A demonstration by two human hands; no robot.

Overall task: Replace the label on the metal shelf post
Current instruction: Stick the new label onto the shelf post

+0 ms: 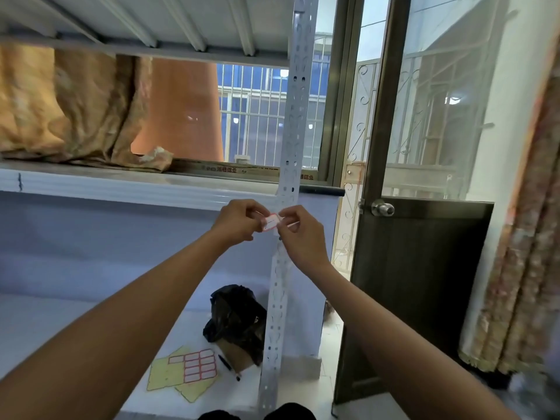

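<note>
A white perforated metal shelf post (293,122) runs from top to bottom in the middle of the view. Right in front of it, at middle-shelf height, both my hands pinch a small white label with a red border (270,222). My left hand (239,221) grips the label's left end between thumb and fingers. My right hand (298,230) grips its right end and covers the post there, so I cannot tell whether the label touches the post.
On the lower shelf (45,322) lie a sheet of red-bordered labels (198,365) on yellow backing papers, a pen (228,366) and a black plastic bag (238,316). Folded cloth (69,104) sits on the middle shelf. A dark door (421,283) with a knob stands right.
</note>
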